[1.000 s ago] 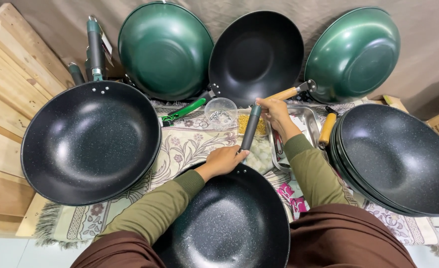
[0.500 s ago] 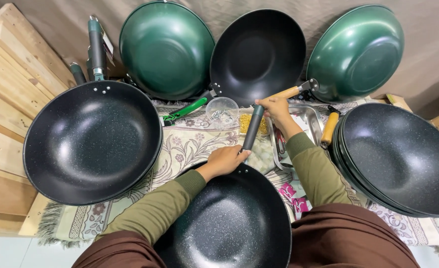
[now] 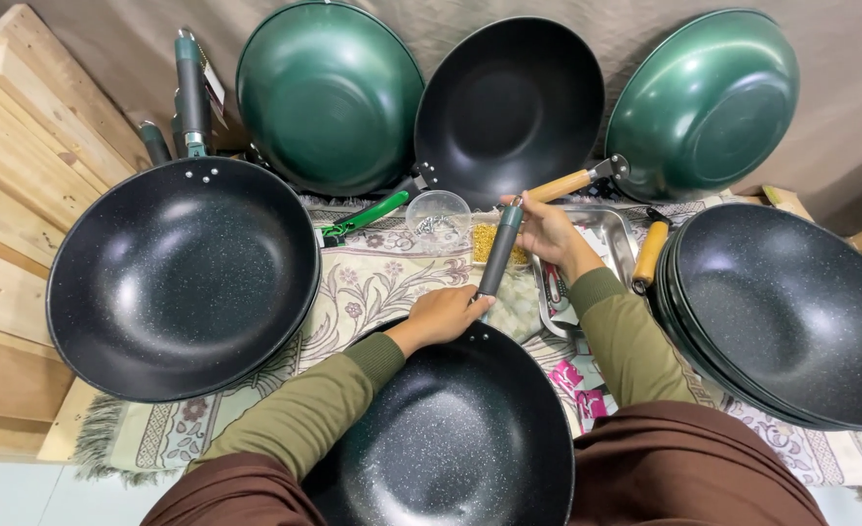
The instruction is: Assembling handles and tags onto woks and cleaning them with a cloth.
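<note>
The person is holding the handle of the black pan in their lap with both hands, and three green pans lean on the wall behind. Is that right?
Not quite. The head view shows only two green pans leaning there; the middle pan is black. The rest holds: left hand and right hand both grip the dark handle of the black pan.

Both arms wear long olive-green sleeves, knit, with ribbed cuffs snug at the wrists. The left hand point(image 3: 446, 315) and right hand point(image 3: 548, 232) are bare, no rings or watch showing. Below, dark brown cloth drapes over the lap.
</note>
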